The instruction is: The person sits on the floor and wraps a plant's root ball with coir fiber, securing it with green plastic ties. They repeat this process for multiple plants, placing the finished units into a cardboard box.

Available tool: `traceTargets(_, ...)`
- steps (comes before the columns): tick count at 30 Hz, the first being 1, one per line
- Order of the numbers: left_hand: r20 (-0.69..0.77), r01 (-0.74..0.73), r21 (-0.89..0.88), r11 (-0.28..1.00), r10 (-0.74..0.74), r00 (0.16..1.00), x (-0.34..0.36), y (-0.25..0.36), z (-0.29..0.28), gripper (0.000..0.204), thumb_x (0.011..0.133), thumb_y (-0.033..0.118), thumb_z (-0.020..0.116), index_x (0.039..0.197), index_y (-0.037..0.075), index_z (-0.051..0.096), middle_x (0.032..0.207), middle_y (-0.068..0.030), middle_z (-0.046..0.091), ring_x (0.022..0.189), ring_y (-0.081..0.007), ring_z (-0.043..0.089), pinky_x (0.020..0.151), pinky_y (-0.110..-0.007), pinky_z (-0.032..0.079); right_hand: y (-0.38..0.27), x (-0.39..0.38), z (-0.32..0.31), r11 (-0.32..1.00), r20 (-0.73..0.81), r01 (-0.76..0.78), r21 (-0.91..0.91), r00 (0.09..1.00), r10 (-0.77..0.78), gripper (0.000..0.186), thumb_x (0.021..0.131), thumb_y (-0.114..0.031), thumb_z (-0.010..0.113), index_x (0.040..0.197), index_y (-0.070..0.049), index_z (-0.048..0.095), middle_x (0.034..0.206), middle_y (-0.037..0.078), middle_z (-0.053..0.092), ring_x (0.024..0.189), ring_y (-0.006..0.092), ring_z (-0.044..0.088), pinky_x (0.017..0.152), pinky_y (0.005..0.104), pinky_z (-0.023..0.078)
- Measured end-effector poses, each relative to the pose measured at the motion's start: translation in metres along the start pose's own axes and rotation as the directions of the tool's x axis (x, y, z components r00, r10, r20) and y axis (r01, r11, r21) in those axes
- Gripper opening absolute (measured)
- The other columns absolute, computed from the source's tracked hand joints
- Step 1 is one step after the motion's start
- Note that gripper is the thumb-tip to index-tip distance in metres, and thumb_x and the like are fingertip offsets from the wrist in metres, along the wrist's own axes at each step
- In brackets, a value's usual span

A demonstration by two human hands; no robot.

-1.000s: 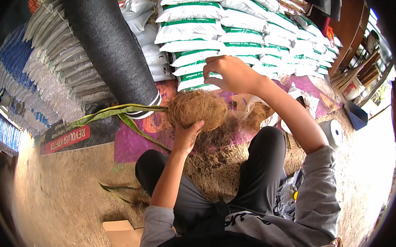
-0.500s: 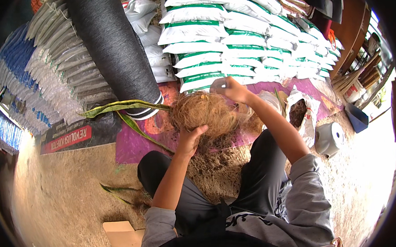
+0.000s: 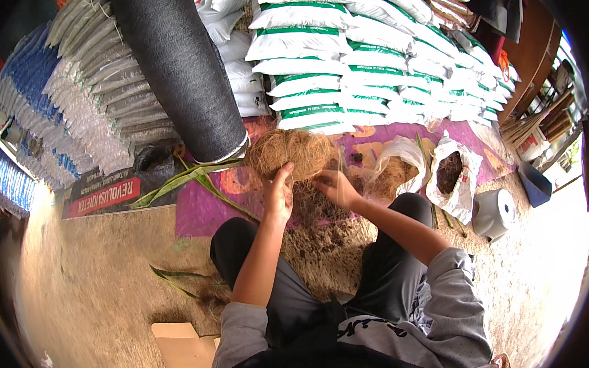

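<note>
A shaggy brown ball of coconut fibre point(image 3: 294, 152) is held up in front of me, over the purple sheet. Long green leaves with yellow edges point(image 3: 204, 181) stick out from its left side. My left hand point(image 3: 280, 195) grips the ball from below, thumb pressed on its near face. At the ball's lower right edge, the fingers of my right hand point(image 3: 338, 190) are closed among loose fibres; what they pinch is too fine to make out. Dark crumbs of soil point(image 3: 321, 239) lie beneath, between my legs.
An open white bag of fibre point(image 3: 400, 168) and another with dark soil point(image 3: 448, 172) stand to the right, beside a grey-white pot point(image 3: 494, 215) and blue scoop point(image 3: 535, 183). Stacked white-green sacks point(image 3: 308, 66) and a black mesh roll point(image 3: 178, 70) stand beyond. Cut leaves point(image 3: 173, 275) lie left.
My right hand has come down from above the ball's upper right to its lower right edge. The ball and leaves have turned slightly, still in my left hand.
</note>
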State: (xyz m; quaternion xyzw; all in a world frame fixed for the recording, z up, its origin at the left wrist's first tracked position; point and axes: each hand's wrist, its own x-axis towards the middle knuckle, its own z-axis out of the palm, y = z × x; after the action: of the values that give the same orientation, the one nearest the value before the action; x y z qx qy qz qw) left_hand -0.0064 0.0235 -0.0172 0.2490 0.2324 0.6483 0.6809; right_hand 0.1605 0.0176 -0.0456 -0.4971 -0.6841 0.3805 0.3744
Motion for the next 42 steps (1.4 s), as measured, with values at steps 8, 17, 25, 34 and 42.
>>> traceTargets(8,-0.008,0.005,-0.020,1.000,-0.006,1.000,0.006,-0.003,0.001,0.058,0.073,0.007,0.069,0.122,0.004,0.038,0.113,-0.0077,0.049,0.102,-0.0176,0.050,0.087,-0.031,0.043,-0.054,-0.035,0.011,0.831,0.149,0.452,-0.325,0.892,-0.427,0.010,0.076,-0.008,0.056,0.085,-0.005,0.055,0.076,0.011,0.057,0.069,0.0319,0.058,0.057,0.0386,0.047)
traceTargets(17,-0.133,-0.157,0.093,0.983,0.169,0.977,0.002,-0.001,0.019,0.060,0.070,0.002,0.069,0.122,0.003,0.038,0.114,-0.0071,0.049,0.102,-0.0172,0.050,0.086,-0.030,0.043,-0.092,-0.069,0.007,0.632,0.332,0.683,-0.366,0.731,-0.597,0.026,0.067,-0.004,0.058,0.092,-0.008,0.054,0.072,0.006,0.053,0.058,0.0257,0.058,0.045,0.0363,0.046)
traceTargets(25,-0.058,-0.141,0.106,0.984,0.148,0.987,0.003,-0.001,0.010,0.062,0.072,0.002,0.068,0.125,0.004,0.036,0.117,-0.0073,0.047,0.107,-0.0177,0.048,0.089,-0.031,0.043,-0.137,-0.069,-0.032,0.640,0.250,0.682,-0.355,0.729,-0.638,0.030,0.063,0.003,0.055,0.093,-0.004,0.055,0.069,0.008,0.056,0.051,0.0258,0.055,0.042,0.0347,0.044)
traceTargets(34,-0.102,-0.066,0.139,0.988,0.080,0.992,0.006,0.002,0.007,0.064,0.073,0.003,0.069,0.127,0.005,0.033,0.119,-0.0079,0.045,0.108,-0.0178,0.048,0.090,-0.031,0.044,-0.155,-0.089,-0.037,0.576,0.379,0.760,-0.301,0.650,-0.659,0.033,0.058,0.001,0.056,0.090,-0.004,0.054,0.070,0.007,0.056,0.051,0.0231,0.055,0.041,0.0333,0.043)
traceTargets(42,0.034,-0.130,0.139,0.982,0.126,0.991,-0.006,-0.011,0.014,0.064,0.070,0.000,0.071,0.125,0.003,0.037,0.117,-0.0100,0.047,0.108,-0.0201,0.048,0.092,-0.033,0.043,-0.171,-0.033,-0.072,0.639,0.021,0.646,-0.417,0.709,-0.704,0.019,0.068,0.001,0.053,0.086,-0.005,0.057,0.064,0.013,0.057,0.054,0.0286,0.058,0.049,0.0371,0.046)
